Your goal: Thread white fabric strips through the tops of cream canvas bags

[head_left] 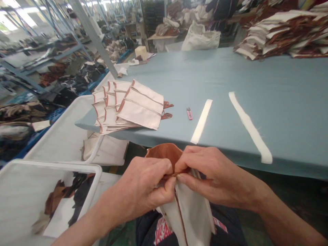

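Observation:
A cream fabric pouch (192, 205) with brown leather inside and a brown line down its middle hangs over my lap, in front of the table edge. Both hands pinch its top edge. My left hand (151, 181) grips the left part with thumb and forefinger, and my right hand (207, 174) closes on the rim right beside it, the fingertips nearly touching. The brown leather lining (165, 152) stands up behind my fingers. What exactly lies between the fingertips is hidden.
On the blue-green table (200, 75) lie a fanned stack of cream pieces (143, 106), pink thread snips (189, 113), a short cream strip (201, 121) and a longer white strip (249, 128). Brown and cream piles (284, 34) stand far right. White bins (51, 164) are at left.

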The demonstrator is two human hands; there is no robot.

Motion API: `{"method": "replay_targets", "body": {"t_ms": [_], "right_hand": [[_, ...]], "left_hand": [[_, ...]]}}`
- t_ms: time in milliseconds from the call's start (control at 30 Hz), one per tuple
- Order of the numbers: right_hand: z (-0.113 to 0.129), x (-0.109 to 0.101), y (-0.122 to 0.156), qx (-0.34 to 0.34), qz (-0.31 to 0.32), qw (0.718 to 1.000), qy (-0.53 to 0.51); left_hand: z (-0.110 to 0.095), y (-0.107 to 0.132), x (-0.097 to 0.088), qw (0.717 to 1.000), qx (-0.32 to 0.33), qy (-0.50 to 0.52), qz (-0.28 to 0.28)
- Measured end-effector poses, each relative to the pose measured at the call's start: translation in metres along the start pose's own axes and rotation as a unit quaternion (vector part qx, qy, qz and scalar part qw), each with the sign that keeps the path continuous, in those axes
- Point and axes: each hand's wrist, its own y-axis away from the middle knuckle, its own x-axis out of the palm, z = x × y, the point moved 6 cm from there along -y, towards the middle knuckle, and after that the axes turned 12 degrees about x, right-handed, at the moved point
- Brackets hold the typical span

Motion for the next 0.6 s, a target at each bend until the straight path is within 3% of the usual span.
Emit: {"method": "replay_targets", "body": {"t_ms": [167,300,400,467,600], "right_hand": [[-0.009,0.001,-0.006,0.030,0.029,0.998,-0.039],[-0.010,0.005,-0.011,0.041,0.032,0.998,-0.028],[-0.015,0.006,-0.016,0.061,0.039,0.997,-0.029],[-0.027,0.006,-0.020,0.112,0.059,0.991,-0.043],[-0.046,0.005,-0.021,0.195,0.101,0.969,-0.112]], "left_hand": [[0.005,0.006,0.011,0.985,-0.048,0.154,-0.061],[0.012,0.014,0.015,0.953,-0.096,0.279,-0.062],[0.013,0.020,0.010,0.950,-0.101,0.290,-0.060],[0.016,0.025,0.004,0.952,-0.088,0.286,-0.066],[0.036,0.041,-0.008,0.955,-0.075,0.260,-0.123]]}}
